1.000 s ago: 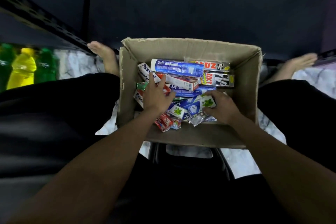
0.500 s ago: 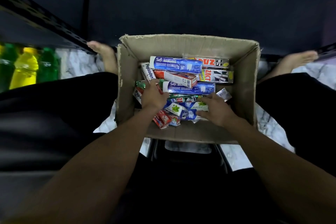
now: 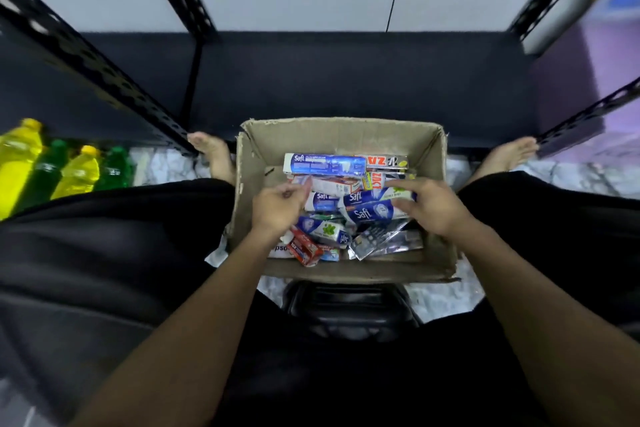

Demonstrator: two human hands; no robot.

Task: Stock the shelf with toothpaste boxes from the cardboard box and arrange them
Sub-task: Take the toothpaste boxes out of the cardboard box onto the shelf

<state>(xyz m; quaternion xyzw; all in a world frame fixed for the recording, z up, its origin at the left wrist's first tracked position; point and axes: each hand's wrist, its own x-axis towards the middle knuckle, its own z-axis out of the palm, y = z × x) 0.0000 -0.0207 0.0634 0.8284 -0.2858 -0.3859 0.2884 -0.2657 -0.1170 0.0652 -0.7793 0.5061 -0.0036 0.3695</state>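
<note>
Both hands down in the box [image 3: 346, 135].
Right hand [image 3: 436, 208] clasps blue cartons [image 3: 367, 213] mid-box; left hand [image 3: 277, 210], near the left wall, is curled and blurred, grip unclear.

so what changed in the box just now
The right hand has moved toward the far right of the cardboard box, gripping a white and green toothpaste box. The left hand has come off the pile, fingers curled, too blurred to tell a hold. The blue box at the back stayed.

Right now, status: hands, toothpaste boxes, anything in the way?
Left hand curled over the pile, grip blurred. Right hand grips a white-green toothpaste box inside the cardboard box. Nothing blocks the shelf.
</note>
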